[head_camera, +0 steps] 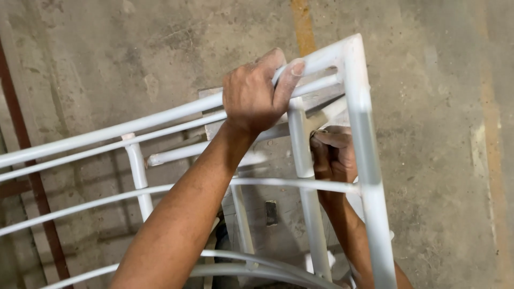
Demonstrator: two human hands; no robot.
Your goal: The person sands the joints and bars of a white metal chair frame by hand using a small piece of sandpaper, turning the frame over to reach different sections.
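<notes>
Around the white tube frame, bare concrete floor lies open outside its corner; inside, close-set rails leave narrow gaps.

white frame cut off left, bottom | right hand fingertips hidden behind post

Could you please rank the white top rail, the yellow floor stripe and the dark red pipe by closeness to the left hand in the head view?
1. White top rail: gripped by the left hand.
2. Yellow floor stripe: on the concrete just above and right of the hand.
3. Dark red pipe: far left edge.
</notes>
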